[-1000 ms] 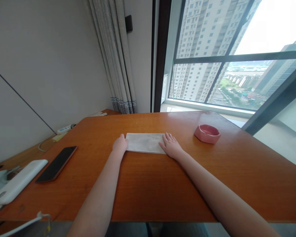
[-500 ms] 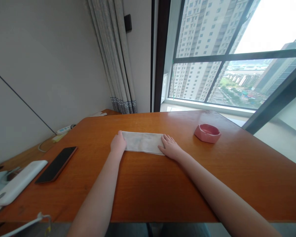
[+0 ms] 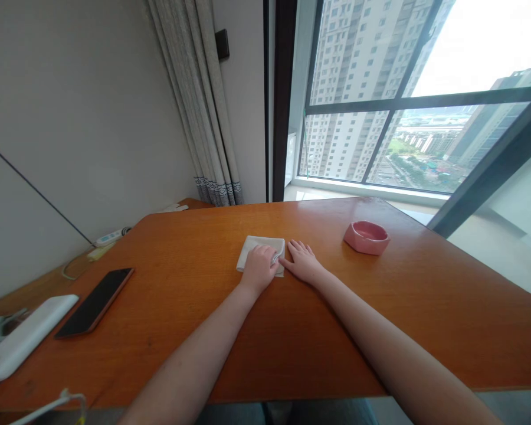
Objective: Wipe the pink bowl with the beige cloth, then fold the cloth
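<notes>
A white cloth (image 3: 262,241) lies on the wooden table (image 3: 194,307), its left part folded over onto the right into a smaller rectangle. My left hand (image 3: 259,268) is closed on the folded layer, with fingers curled near the cloth's right edge. My right hand (image 3: 304,261) rests flat on the table just right of the cloth, fingers spread. Its thumb reaches to the cloth's right edge by my left fingertips.
A pink octagonal bowl (image 3: 366,238) stands right of my right hand. On the left lie a black phone (image 3: 95,302) and a white oblong device (image 3: 29,336). A power strip (image 3: 109,238) is by the wall, and a white cable (image 3: 48,407) hangs at the front left edge.
My left hand has moved right, carrying the cloth's left end over, so the long strip is now about half its length. My right hand has stayed almost in place.
</notes>
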The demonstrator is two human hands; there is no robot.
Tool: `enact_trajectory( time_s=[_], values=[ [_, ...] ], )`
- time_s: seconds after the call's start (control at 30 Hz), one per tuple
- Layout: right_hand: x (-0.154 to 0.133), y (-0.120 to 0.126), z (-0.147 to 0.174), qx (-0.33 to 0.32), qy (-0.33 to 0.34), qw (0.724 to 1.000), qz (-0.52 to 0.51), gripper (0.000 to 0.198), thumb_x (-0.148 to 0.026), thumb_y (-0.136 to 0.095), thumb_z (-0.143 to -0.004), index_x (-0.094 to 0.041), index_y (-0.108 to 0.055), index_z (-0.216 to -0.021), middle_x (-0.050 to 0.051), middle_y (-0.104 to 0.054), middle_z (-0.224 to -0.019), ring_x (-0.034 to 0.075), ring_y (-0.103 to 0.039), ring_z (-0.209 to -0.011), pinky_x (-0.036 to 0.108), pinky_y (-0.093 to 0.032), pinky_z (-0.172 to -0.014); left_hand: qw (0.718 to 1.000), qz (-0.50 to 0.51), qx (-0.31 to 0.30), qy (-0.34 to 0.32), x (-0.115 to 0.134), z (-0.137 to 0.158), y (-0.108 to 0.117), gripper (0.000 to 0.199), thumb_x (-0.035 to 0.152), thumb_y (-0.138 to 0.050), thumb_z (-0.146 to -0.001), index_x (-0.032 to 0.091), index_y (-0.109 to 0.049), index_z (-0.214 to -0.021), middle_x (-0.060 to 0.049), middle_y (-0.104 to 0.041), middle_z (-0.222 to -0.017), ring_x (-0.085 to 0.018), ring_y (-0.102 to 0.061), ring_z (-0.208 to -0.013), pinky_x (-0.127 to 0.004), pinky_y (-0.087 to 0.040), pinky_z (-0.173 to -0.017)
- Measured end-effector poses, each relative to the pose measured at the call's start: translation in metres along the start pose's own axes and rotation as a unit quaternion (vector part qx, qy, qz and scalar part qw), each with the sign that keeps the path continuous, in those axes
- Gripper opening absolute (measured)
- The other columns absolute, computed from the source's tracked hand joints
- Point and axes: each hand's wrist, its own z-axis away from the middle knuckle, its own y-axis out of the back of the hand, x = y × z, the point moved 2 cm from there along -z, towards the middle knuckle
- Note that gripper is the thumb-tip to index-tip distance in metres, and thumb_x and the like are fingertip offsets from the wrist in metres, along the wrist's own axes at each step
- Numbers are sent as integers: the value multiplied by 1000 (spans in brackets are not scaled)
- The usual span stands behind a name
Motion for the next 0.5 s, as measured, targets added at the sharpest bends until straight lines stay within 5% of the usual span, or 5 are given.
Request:
enact_trajectory(
  time_s=[0.27, 0.5],
  values=[
    [5, -2, -2, -14, -16, 1000, 10, 70, -53, -41, -86, -10, -35, -140, 16, -26, -151, 32, -18, -140, 50, -13, -112, 996, -27, -88, 10, -2, 2, -7, 52, 20, -41, -84, 13, -44, -135, -11, -39, -146, -23, -31, -136, -43, -14, -115],
    [7, -2, -2, -23, -14, 999, 22, 66, -45, -44, -86, -11, -33, -142, 15, -25, -151, 32, -18, -140, 50, -13, -112, 992, -19, -123, 7, 8, 0, -12, 56, 35, -33, -91, 8, -37, -140, -14, -36, -147, -24, -30, -137, -40, -18, -114]
  ],
)
